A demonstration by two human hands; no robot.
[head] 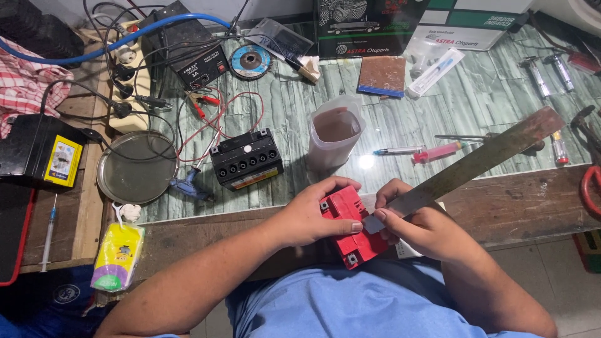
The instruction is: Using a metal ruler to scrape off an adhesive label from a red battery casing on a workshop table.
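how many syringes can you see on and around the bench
4: one with a blue tip beside a pink-filled one right of the plastic cup, one in a clear packet at the back, one at the left edge. Clutter may hide others.

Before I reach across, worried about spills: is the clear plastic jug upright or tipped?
Upright. The clear plastic jug stands on the glass tabletop, mouth up, reddish-brown liquid level inside.

Green-tiled workbench point(438, 119) — wooden edge point(513, 200)

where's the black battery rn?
Head view, left of centre on the tabletop: the black battery sits between the round metal lid and the plastic cup.
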